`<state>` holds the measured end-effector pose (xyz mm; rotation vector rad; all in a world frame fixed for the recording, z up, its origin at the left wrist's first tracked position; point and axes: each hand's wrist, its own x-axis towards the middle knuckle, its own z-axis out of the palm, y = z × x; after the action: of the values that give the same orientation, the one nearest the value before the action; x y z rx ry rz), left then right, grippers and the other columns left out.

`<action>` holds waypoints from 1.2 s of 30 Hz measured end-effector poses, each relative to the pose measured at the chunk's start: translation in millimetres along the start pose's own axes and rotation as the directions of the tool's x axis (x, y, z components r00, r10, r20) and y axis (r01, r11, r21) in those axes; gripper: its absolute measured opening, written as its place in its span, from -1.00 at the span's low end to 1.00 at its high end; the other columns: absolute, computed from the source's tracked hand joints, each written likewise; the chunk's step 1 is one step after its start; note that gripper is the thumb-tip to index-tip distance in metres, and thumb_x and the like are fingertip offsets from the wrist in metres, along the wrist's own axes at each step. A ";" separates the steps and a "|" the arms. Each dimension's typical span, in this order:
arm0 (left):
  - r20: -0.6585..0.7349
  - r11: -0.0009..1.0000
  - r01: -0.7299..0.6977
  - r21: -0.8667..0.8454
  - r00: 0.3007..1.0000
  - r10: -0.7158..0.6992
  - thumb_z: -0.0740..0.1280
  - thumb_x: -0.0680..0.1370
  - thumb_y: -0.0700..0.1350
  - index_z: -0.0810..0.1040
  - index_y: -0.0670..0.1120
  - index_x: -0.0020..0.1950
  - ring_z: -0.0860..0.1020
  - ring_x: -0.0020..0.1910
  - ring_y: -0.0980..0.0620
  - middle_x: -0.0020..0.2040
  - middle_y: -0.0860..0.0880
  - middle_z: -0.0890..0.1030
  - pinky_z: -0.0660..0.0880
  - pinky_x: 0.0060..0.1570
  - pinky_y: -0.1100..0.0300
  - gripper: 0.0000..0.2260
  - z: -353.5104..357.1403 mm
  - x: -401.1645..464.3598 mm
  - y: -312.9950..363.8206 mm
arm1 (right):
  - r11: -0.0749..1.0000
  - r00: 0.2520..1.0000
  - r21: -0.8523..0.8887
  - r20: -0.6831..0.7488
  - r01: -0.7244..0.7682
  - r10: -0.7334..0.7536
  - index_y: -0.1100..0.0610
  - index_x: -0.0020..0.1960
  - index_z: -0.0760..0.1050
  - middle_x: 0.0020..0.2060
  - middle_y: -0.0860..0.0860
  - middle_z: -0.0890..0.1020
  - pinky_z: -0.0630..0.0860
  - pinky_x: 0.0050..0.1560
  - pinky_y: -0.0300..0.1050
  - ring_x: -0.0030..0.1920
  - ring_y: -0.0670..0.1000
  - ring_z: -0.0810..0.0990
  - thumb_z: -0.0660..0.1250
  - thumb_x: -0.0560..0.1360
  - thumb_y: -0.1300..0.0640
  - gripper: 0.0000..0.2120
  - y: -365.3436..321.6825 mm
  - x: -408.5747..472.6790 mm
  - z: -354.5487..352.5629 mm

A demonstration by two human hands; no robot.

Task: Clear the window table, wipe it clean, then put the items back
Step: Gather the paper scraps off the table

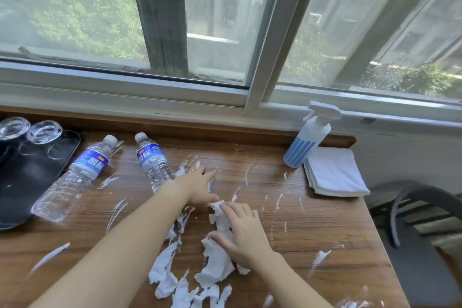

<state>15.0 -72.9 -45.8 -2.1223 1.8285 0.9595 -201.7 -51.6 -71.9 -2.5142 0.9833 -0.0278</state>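
Right hand (243,230) presses flat on torn tissue (215,265), gripping nothing; left hand (200,186) spreads open on the table (325,220) beyond. Further back two bottles (75,177) lie beside the tray (27,182); sprayer (308,137) and cloth (333,172) far right.

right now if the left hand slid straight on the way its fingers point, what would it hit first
The left hand lies flat, fingers pointing up and right across the wooden table. Only thin white paper scraps lie in that line; beyond them probably the table's raised back edge, left of the spray bottle.
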 end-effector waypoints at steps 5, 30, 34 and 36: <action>0.031 0.997 -0.065 -0.031 0.997 0.066 0.27 0.56 0.18 0.10 -0.05 0.60 0.14 0.53 -0.17 0.57 -0.13 0.13 0.26 0.43 -0.06 -0.30 13.8 -18.2 14.5 | 0.986 0.981 0.049 -0.099 -0.160 0.165 0.06 0.52 0.36 0.42 -0.04 0.44 0.30 0.36 -0.04 0.41 0.01 0.34 -0.17 0.54 -0.26 -0.28 3.0 5.3 -14.8; -0.364 0.948 -0.147 -0.281 0.931 0.037 0.39 0.21 0.51 0.27 0.08 0.55 0.13 0.53 0.20 0.52 0.19 0.21 0.04 0.38 0.40 0.01 86.0 -141.3 -57.2 | 0.954 0.920 -0.187 0.362 0.233 -0.154 0.11 0.63 0.10 0.65 -0.02 0.04 -0.10 0.59 0.29 0.64 0.13 -0.14 0.04 0.66 -0.09 -0.41 -56.1 58.3 4.6; -0.288 0.961 -0.111 -0.252 0.957 0.035 0.27 0.15 0.58 0.15 0.09 0.60 -0.05 0.54 0.27 0.57 0.21 0.05 -0.09 0.49 0.29 0.11 99.5 -147.1 -62.2 | 0.923 0.890 -0.180 0.379 0.341 -0.255 0.12 0.60 0.17 0.64 0.01 0.10 -0.17 0.58 0.25 0.64 0.17 -0.09 -0.01 0.62 -0.17 -0.36 -55.3 32.2 14.5; -0.270 0.967 -0.098 -0.236 0.962 0.031 0.33 0.18 0.57 0.12 0.09 0.60 -0.10 0.53 0.29 0.60 0.18 0.04 -0.18 0.51 0.21 0.11 102.9 -150.0 -59.8 | 0.914 0.884 -0.165 0.365 0.371 -0.293 0.11 0.59 0.21 0.63 0.02 0.14 -0.19 0.58 0.23 0.64 0.17 -0.08 -0.09 0.56 -0.23 -0.29 -54.3 21.8 16.0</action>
<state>29.7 117.7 -55.9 -2.4586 2.0038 1.0076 -147.7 -24.2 -67.3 -2.7474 0.4277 0.4188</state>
